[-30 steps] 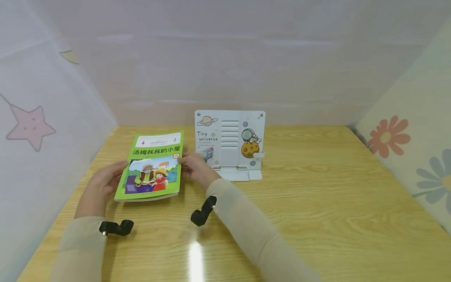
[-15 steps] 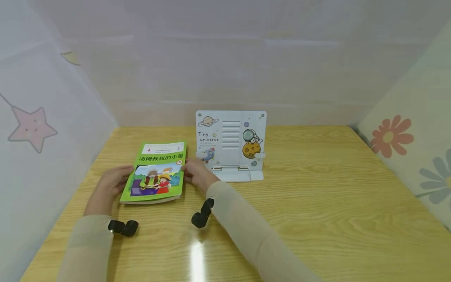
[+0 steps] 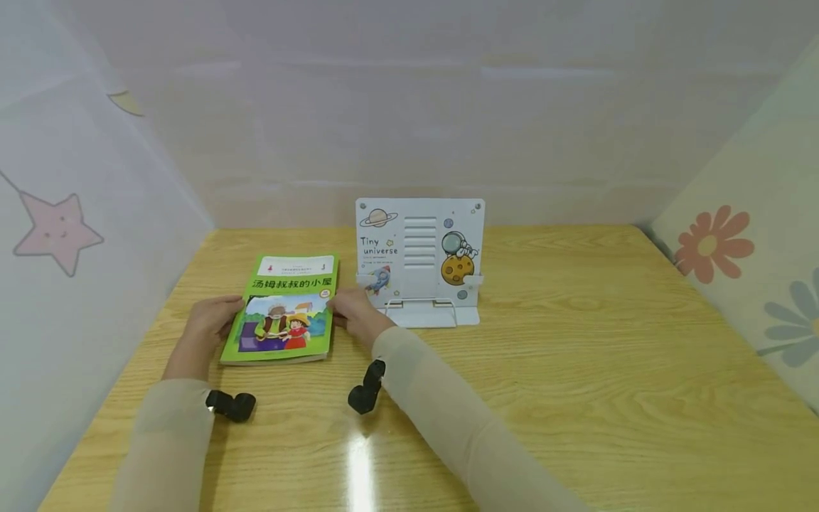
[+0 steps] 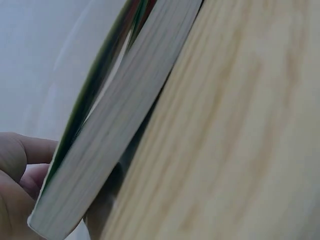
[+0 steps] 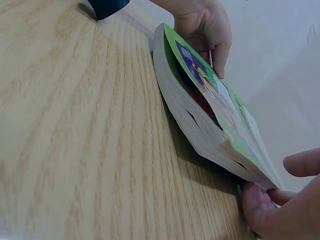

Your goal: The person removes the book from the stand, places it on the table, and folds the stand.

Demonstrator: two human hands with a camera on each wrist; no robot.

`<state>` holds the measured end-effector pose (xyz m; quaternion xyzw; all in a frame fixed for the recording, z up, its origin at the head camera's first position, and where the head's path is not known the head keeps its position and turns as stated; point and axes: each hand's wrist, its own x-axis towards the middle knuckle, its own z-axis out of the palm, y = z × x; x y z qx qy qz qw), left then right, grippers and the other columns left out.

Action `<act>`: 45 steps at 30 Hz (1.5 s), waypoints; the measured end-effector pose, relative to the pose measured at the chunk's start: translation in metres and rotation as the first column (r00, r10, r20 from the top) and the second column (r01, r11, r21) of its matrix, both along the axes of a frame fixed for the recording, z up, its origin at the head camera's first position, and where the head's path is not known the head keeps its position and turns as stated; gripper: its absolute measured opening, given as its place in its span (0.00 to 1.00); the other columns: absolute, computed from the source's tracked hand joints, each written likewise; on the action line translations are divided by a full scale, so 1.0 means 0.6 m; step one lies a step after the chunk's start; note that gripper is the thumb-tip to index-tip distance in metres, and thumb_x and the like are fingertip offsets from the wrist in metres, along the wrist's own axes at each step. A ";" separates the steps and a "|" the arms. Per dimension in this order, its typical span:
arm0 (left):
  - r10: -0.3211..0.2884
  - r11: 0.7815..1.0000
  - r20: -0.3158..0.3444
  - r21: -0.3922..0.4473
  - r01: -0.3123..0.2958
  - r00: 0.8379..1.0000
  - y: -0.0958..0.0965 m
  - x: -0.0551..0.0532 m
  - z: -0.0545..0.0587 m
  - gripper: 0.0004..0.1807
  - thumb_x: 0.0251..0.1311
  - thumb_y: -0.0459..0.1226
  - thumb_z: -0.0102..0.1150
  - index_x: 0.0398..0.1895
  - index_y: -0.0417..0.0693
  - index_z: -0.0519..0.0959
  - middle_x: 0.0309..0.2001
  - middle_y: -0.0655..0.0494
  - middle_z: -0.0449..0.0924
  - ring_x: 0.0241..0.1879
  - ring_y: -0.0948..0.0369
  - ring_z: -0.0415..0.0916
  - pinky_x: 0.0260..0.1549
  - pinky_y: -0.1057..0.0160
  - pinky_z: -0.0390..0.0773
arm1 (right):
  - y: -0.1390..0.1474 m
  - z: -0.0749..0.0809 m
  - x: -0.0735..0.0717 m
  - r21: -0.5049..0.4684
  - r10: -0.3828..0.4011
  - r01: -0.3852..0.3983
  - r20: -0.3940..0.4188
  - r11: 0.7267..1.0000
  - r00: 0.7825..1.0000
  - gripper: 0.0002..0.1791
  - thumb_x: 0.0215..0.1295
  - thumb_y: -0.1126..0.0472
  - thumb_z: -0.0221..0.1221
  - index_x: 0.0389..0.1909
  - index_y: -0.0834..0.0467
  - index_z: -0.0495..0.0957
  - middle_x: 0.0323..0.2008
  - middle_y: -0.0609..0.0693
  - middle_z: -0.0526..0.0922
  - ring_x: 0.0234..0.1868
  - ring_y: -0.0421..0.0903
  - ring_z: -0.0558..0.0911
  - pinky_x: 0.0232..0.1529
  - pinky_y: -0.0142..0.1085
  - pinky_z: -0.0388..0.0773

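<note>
A green-covered paperback book (image 3: 286, 313) lies face up at the left, its cover showing Chinese characters and two cartoon figures. My left hand (image 3: 212, 320) grips its left edge. At the right edge, my right hand (image 3: 358, 313) holds the book between thumb and fingers, also seen in the right wrist view as the near hand (image 5: 285, 207). The book's page block (image 4: 107, 135) fills the middle of the left wrist view, close over the wooden table (image 4: 240, 120), with a narrow dark gap under it. The cover lifts slightly from the pages.
Right of the book stands a white book stand (image 3: 419, 249) printed with planets and an astronaut, wire support in front. The wooden tabletop (image 3: 576, 370) extends to the right. Patterned cloth walls (image 3: 57, 178) enclose the back and sides. Each wrist carries a black camera (image 3: 233, 405).
Between one second and half a second ago the book came down toward the table and slightly right, both hands moving with it. Since then it has barely shifted, and both hands keep their hold.
</note>
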<state>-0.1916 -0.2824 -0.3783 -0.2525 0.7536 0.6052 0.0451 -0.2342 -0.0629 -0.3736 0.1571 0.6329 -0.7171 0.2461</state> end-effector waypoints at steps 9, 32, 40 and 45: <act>0.030 0.992 0.032 -0.127 -0.025 0.999 0.010 -0.006 0.002 0.25 0.58 0.39 0.45 0.58 0.36 0.62 0.55 0.38 0.62 0.34 0.64 0.69 0.20 0.75 0.69 | -0.003 -0.004 -0.002 -0.051 -0.021 0.020 -0.017 0.998 1.000 0.18 0.50 0.76 0.54 0.46 0.69 0.69 0.35 0.56 0.76 0.36 0.46 0.77 0.35 0.35 0.74; 0.021 0.962 -0.009 -0.274 -0.023 1.000 -0.031 -0.026 -0.011 0.31 0.58 0.46 0.42 0.60 0.33 0.57 0.48 0.37 0.70 0.21 0.70 0.69 0.17 0.75 0.70 | 0.077 0.048 0.012 0.075 0.260 -0.250 -0.194 0.965 0.946 0.23 0.56 0.66 0.53 0.54 0.65 0.65 0.46 0.54 0.72 0.46 0.49 0.73 0.48 0.39 0.68; -0.059 0.934 -0.124 -0.358 0.011 0.991 -0.061 -0.080 -0.064 0.38 0.53 0.60 0.41 0.58 0.40 0.62 0.47 0.43 0.72 0.35 0.62 0.74 0.31 0.66 0.74 | 0.122 0.087 0.007 0.176 0.337 -0.297 -0.281 0.939 0.899 0.21 0.59 0.63 0.52 0.53 0.63 0.66 0.46 0.53 0.73 0.46 0.48 0.73 0.47 0.37 0.69; -0.071 0.948 -0.197 -0.318 0.005 0.978 -0.037 -0.098 -0.063 0.38 0.51 0.61 0.42 0.57 0.43 0.64 0.45 0.46 0.74 0.40 0.58 0.73 0.36 0.60 0.73 | 0.162 0.102 -0.002 0.219 0.347 -0.286 -0.328 0.933 0.879 0.21 0.59 0.62 0.53 0.54 0.62 0.66 0.46 0.53 0.73 0.46 0.48 0.74 0.48 0.38 0.68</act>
